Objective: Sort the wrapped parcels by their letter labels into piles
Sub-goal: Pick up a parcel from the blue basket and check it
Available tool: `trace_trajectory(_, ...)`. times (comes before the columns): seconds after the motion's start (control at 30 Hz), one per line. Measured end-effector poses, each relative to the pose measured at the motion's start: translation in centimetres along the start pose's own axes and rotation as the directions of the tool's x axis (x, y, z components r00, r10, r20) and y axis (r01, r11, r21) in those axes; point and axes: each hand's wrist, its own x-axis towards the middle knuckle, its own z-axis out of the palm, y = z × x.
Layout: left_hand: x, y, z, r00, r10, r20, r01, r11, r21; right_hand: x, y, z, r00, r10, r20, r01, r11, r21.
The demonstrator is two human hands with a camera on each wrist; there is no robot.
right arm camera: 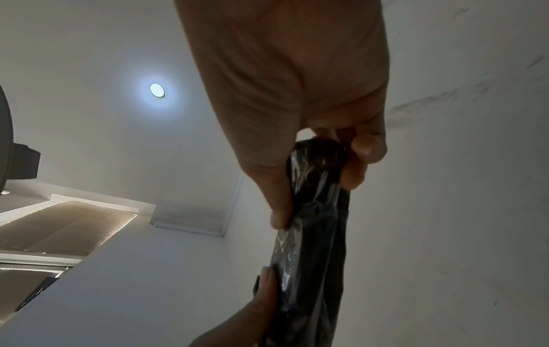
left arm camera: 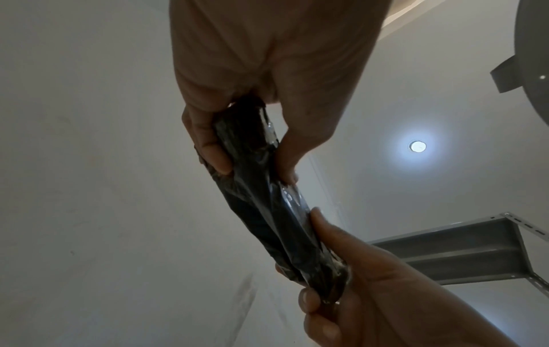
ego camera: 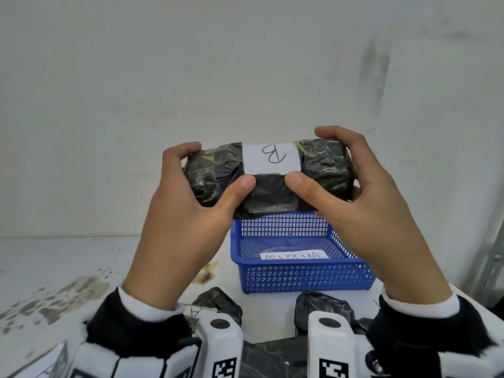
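Observation:
A black plastic-wrapped parcel (ego camera: 268,184) is held up in front of the wall, above the table. Its white label (ego camera: 270,158) shows a handwritten B, upside down to me. My left hand (ego camera: 188,197) grips the parcel's left end, thumb on the front face, fingers behind. My right hand (ego camera: 362,186) grips the right end the same way. In the left wrist view the parcel (left arm camera: 267,199) runs edge-on between my left hand (left arm camera: 252,94) and my right hand (left arm camera: 371,293). The right wrist view shows the parcel (right arm camera: 315,234) edge-on too, under my right hand (right arm camera: 297,94).
A blue mesh basket (ego camera: 300,274) stands on the white table below the parcel, with a paper slip reading ABNORMAL (ego camera: 296,256) inside. More black wrapped parcels (ego camera: 218,301) (ego camera: 324,309) lie near the table's front edge, one with an A label (ego camera: 195,313). A grey metal shelf frame (left arm camera: 475,246) is at the right.

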Motion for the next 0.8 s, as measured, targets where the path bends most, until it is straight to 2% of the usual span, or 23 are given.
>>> trace_trajectory(0.13,0.2,0.1,-0.3,1.000,-0.022,-0.015,0.021,0.999,-0.026,0.1,-0.2,0.1,1.000,0.014,0.012,-0.015,0.998,0.060)
trace_trajectory(0.23,0.2,0.2,-0.7,0.998,-0.049,0.043,0.051,0.997,-0.064,0.2,0.1,-0.2,1.000,0.028,-0.007,-0.027,0.994,0.106)
trace_trajectory(0.4,0.3,0.1,-0.8,0.993,-0.075,0.089,0.093,0.969,-0.227,0.3,0.2,-0.2,0.991,0.119,-0.058,-0.110,0.982,0.151)
trace_trajectory(0.53,0.4,0.0,-0.9,0.992,-0.056,0.116,0.085,0.961,-0.262,0.3,-0.3,-0.3,0.993,0.110,-0.038,-0.106,0.990,0.096)
trace_trajectory(0.67,0.9,-0.5,-0.9,0.990,-0.080,0.112,0.115,0.932,-0.344,0.3,-0.4,-0.5,0.989,0.140,-0.050,-0.132,0.982,0.132)
trace_trajectory(0.8,1.0,-0.8,-1.0,0.988,-0.101,0.121,0.136,0.935,-0.328,0.4,-0.1,-0.6,0.987,0.162,-0.007,-0.159,0.972,0.171)
